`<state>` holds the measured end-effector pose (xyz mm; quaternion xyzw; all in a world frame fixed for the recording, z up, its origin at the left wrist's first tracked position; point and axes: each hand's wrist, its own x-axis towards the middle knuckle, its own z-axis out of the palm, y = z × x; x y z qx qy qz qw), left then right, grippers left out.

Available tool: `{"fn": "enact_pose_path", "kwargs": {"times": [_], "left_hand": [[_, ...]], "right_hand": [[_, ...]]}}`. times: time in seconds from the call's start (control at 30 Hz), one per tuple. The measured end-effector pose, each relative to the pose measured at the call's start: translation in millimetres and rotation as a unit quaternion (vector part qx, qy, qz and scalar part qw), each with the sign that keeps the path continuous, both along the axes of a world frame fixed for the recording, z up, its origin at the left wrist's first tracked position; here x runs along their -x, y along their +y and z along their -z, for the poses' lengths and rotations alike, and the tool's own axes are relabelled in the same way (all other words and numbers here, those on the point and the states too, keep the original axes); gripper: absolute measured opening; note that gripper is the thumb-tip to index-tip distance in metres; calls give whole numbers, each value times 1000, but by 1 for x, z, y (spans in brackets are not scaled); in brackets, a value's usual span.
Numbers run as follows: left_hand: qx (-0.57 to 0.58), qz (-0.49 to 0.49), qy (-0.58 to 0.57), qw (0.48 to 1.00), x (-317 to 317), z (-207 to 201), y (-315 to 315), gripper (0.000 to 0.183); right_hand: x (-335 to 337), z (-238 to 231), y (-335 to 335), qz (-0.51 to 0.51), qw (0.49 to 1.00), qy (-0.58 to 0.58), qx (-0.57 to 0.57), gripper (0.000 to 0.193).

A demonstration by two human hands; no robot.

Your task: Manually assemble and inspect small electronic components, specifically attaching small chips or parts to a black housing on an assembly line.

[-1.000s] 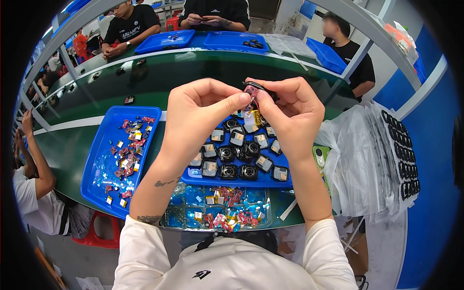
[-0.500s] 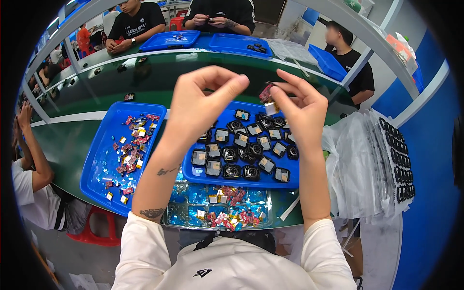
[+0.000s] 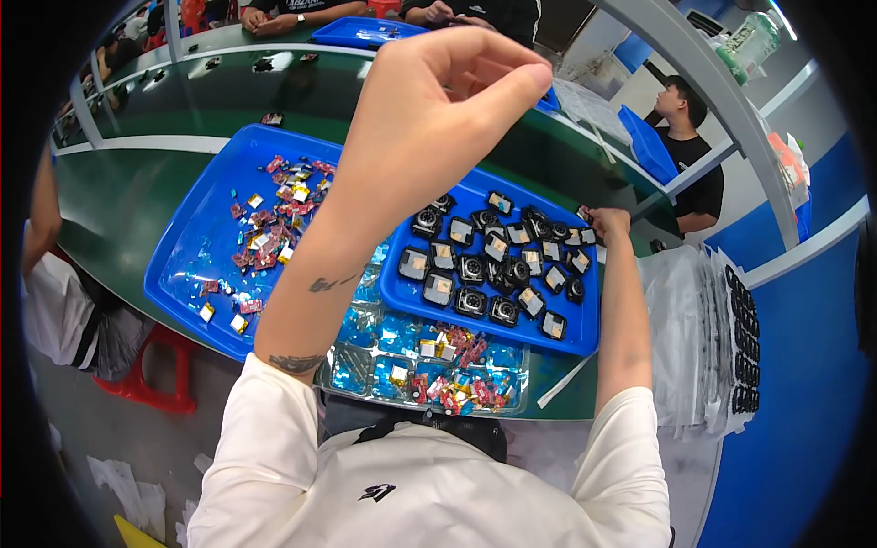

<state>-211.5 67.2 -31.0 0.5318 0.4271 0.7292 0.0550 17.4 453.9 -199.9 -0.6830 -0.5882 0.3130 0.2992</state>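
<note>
My left hand is raised above the bench, thumb and fingers closed in a pinch. Whatever may be between those fingertips is too small or hidden to make out. At the far right end of a blue tray, my right hand pinches a small reddish circuit board. Several black watch cases lie in this tray, some showing round dials and others grey inner sides. Behind my left forearm, a second blue tray holds loose red circuit boards with small silver-and-yellow batteries.
A clear compartment tray with blue film bits and circuit boards stands at the near edge. Stacked plastic sheets with black parts are at right. A metal frame bar crosses the upper right. People sit across the green bench.
My right hand has moved right, to the tray's far right end, carrying the circuit board. My left hand remains raised in its pinch, now higher in view. The view has shifted and tilted.
</note>
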Motion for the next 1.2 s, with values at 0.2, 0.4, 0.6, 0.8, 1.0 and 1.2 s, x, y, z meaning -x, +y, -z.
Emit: {"fn": "enact_pose_path", "kwargs": {"times": [0.2, 0.4, 0.6, 0.8, 1.0, 1.2], "left_hand": [[73, 48, -81, 993, -8, -7, -3, 16], [69, 34, -42, 996, -17, -2, 4, 16], [97, 32, 6, 995, -25, -1, 7, 16], [84, 48, 15, 995, -34, 0, 5, 15], [88, 52, 23, 995, -32, 3, 7, 14], [96, 63, 22, 993, -31, 2, 7, 15]], "right_hand": [[44, -60, -105, -333, 913, 15, -236, 18], [41, -75, -287, -747, 631, -50, -205, 13], [36, -58, -317, -740, 588, -119, -303, 13], [37, -51, -326, -708, 619, -131, -313, 16], [38, -52, -326, -712, 617, -154, -298, 21], [33, -58, -352, -733, 609, -86, -290, 30]]}}
